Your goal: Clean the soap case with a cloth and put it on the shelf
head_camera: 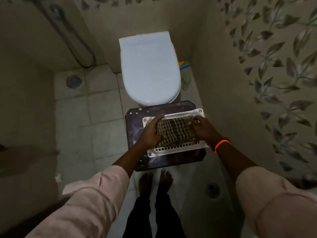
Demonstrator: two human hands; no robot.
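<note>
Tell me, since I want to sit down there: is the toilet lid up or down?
Down. The white toilet lid lies flat over the bowl, its whole top surface facing the camera.

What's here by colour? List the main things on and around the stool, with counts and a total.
White: 2, soap case and toilet
Checked brown: 1, cloth held by left hand and right hand
Dark: 1, stool
Orange: 1, wristband
Total: 5
</note>
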